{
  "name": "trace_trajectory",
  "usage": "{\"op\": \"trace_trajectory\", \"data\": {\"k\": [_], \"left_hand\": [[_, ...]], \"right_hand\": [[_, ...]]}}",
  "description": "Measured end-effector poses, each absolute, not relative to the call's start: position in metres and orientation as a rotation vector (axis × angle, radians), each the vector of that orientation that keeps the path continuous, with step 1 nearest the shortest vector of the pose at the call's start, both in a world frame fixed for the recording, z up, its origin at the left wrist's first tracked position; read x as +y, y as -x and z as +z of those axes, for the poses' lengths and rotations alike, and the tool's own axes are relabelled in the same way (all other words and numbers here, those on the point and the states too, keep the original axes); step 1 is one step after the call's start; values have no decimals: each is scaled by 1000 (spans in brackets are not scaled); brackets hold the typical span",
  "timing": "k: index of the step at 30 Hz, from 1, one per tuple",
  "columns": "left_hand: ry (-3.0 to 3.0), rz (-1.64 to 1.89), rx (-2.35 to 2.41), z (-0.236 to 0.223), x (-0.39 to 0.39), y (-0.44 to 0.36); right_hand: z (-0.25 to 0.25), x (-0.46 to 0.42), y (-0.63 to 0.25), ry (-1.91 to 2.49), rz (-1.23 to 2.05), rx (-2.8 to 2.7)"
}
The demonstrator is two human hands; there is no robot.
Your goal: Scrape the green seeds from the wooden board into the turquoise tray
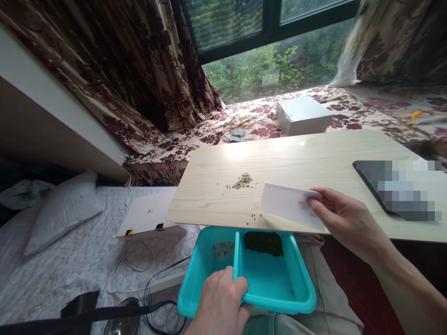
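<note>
My left hand grips the near rim of a turquoise two-compartment tub at its divider. Dark green granules lie in the right compartment's far end; the left one shows a pale patch with dark specks. In my right hand is a thin white sheet, held by its right end and tilted just over the tabletop. To its left, a small pile of greenish-brown granules sits on the wood, with a few strays near the front edge. The tub is under that edge.
A dark tablet-like device lies on the table's right side. Behind the table, a grey-white box and a small folded cloth rest on the floral sill. On the bed at left are a white box, cables and a pillow.
</note>
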State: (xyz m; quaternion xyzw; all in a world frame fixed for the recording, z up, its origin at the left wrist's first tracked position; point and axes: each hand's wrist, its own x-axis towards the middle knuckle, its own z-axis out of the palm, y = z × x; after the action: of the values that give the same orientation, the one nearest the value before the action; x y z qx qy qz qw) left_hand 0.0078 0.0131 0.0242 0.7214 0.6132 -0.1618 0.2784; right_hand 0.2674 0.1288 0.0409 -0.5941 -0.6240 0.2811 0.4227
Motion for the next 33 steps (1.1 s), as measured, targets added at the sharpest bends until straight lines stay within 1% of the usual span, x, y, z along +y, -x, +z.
{"op": "trace_trajectory", "data": {"k": [10,14,19,27,33], "left_hand": [[-1959,-426,1650,19,12,-7],[-1959,-402,1669,18,11,-6],[-1973,-357,1680,17,10,-6],[-1978,-342,1681,16,10,-6],[-1946,-388,1663,19,10,-2]], "right_hand": [[40,124,-269,1482,752,-1549],[38,124,-269,1492,725,-1552],[38,123,-268,1479,801,-1551],[41,123,-263,1488,817,-1521],[36,126,-258,1478,804,-1491]]}}
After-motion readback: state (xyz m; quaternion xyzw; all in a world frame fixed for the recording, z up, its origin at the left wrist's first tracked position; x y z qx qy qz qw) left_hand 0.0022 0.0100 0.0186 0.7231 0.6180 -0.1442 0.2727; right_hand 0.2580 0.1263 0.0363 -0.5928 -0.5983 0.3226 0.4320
